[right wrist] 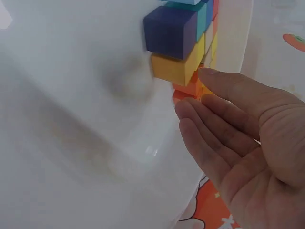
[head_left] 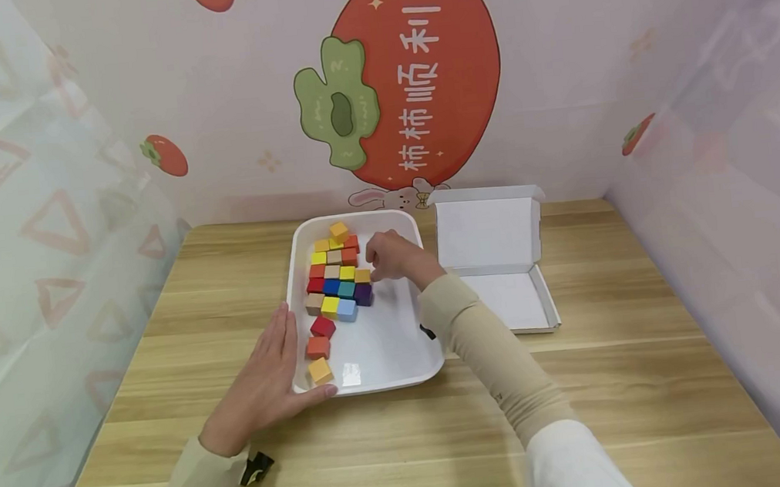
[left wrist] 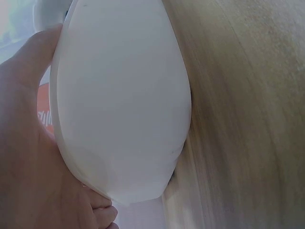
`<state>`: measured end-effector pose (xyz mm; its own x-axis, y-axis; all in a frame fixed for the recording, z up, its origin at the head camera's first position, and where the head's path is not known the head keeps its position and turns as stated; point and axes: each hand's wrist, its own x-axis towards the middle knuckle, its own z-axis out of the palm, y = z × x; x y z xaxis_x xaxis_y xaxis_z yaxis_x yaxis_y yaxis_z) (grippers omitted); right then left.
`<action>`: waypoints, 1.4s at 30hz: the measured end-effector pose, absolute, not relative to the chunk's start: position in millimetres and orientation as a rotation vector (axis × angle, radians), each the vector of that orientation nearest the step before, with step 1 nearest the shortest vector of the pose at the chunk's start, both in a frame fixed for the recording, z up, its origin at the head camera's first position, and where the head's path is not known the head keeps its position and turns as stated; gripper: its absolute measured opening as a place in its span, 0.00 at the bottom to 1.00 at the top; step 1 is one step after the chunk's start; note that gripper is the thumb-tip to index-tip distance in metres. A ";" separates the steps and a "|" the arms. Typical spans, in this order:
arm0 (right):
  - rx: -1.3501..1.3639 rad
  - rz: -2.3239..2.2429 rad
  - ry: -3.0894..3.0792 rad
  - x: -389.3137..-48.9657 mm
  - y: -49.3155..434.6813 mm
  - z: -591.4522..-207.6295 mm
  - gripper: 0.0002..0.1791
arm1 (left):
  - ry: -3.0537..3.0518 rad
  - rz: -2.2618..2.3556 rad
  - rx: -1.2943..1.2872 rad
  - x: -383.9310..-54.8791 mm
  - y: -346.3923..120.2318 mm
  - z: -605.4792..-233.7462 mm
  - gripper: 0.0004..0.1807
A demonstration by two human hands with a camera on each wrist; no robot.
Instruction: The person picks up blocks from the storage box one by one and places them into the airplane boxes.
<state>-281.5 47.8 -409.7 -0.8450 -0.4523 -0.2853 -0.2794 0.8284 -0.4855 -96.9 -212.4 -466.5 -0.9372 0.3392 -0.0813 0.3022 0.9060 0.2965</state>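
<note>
A white tray [head_left: 386,352] holds several coloured wooden cubes, most packed in rows along its left side. My left hand [head_left: 266,378] rests against the tray's near left corner, fingers straight along the side and thumb on the front rim. In the left wrist view this hand [left wrist: 43,143] lies along the tray's outer wall [left wrist: 119,100]. Over the tray, my right hand [head_left: 394,257] is just right of an orange-yellow cube [head_left: 362,275]. The right wrist view shows its thumb [right wrist: 233,86] apart from bent fingers, beside the orange-yellow cube [right wrist: 174,69] and a dark purple cube [right wrist: 171,31]; nothing is visibly held.
An opened white cardboard box [head_left: 513,298] lies right of the tray, its lid [head_left: 486,231] raised at the back. Loose near the tray's front left are a red cube [head_left: 323,327], an orange-red cube [head_left: 318,348] and a yellow-orange cube [head_left: 321,371]. A printed cloth backs the wooden table [head_left: 619,393].
</note>
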 end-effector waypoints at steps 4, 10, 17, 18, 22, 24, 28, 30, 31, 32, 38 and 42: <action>-0.538 -0.615 2.614 -280.6 46.6 -417.7 0.18 | 2.949 0.416 0.507 -96.9 -212.3 -465.8 0.75; -0.532 -0.624 2.599 -281.9 42.5 -420.2 0.17 | 2.949 0.416 0.508 -96.9 -212.3 -465.1 0.75; -0.486 -0.610 2.579 -283.2 36.4 -420.7 0.19 | 2.938 0.419 0.495 -96.9 -212.2 -466.1 0.75; -0.478 -0.610 2.580 -283.2 36.0 -420.9 0.19 | 2.936 0.420 0.494 -96.8 -212.1 -466.2 0.75; -0.445 -0.607 2.584 -283.4 35.1 -422.1 0.17 | 2.931 0.429 0.490 -96.7 -211.5 -465.8 0.75; -0.428 -0.609 2.581 -283.9 34.5 -423.2 0.16 | 2.931 0.425 0.491 -96.7 -211.4 -465.8 0.75; -0.418 -0.599 2.583 -285.2 32.9 -426.3 0.16 | 2.936 0.417 0.494 -97.0 -211.4 -466.2 0.75; -0.423 -0.590 2.594 -285.5 32.3 -427.0 0.17 | 2.939 0.416 0.494 -97.1 -211.4 -466.5 0.75; -0.427 -0.585 2.599 -285.5 32.1 -426.8 0.17 | 2.940 0.416 0.495 -97.2 -211.3 -466.6 0.75; -0.428 -0.578 2.605 -285.4 32.1 -426.0 0.17 | 2.940 0.416 0.495 -97.2 -211.2 -466.7 0.75; -0.465 -0.577 2.618 -285.5 35.1 -407.6 0.17 | 2.938 0.407 0.500 -97.1 -211.0 -466.7 0.75; -0.532 -0.593 2.647 -286.1 39.9 -386.5 0.16 | 2.942 0.404 0.501 -97.0 -211.1 -465.7 0.75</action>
<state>-286.1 39.9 -386.5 -0.8580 -0.4348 -0.2734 -0.2767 0.8398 -0.4671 -97.0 -211.1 -465.7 -0.9364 0.3412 -0.0820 0.3066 0.9090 0.2823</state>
